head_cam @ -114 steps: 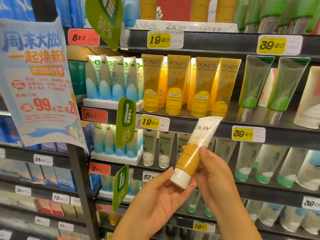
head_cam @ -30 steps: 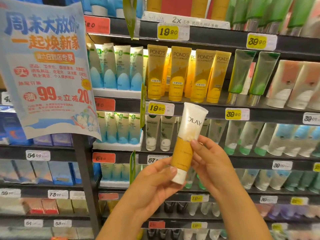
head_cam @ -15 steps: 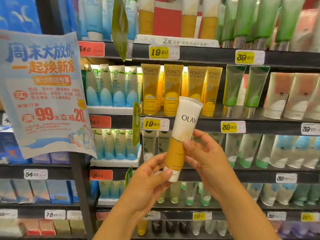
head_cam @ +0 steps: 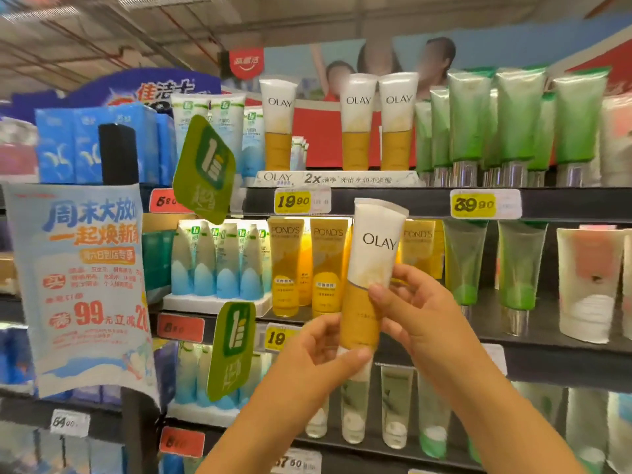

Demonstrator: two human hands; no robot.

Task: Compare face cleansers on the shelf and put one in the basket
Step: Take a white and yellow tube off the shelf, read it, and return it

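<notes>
Since half a second back the view has tilted up, so the top shelf and ceiling show now, and the white-and-yellow OLAY cleanser tube (head_cam: 371,268) sits higher against the shelves, close to upright with its crimped end up. Left hand (head_cam: 321,350) grips the cap end from below, thumb pressed across the bottom of the yellow part. Right hand (head_cam: 420,316) holds the middle of the tube from the right side, fingertips (head_cam: 378,292) curled onto the front where white meets yellow. So the tube is pinched between both hands, in front of the middle shelf.

Right behind it are orange-yellow POND'S tubes (head_cam: 285,265), and up top three matching white-and-yellow OLAY tubes (head_cam: 357,121) stand above a white strip reading "OLAY 2x" (head_cam: 337,178). Yellow price tags read 19.90 (head_cam: 293,201) and 39.90 (head_cam: 473,204). Green translucent tubes with silver caps (head_cam: 518,124) fill the right side. Off to the left hangs a pale blue promo poster with a big red "99" (head_cam: 82,285).
</notes>
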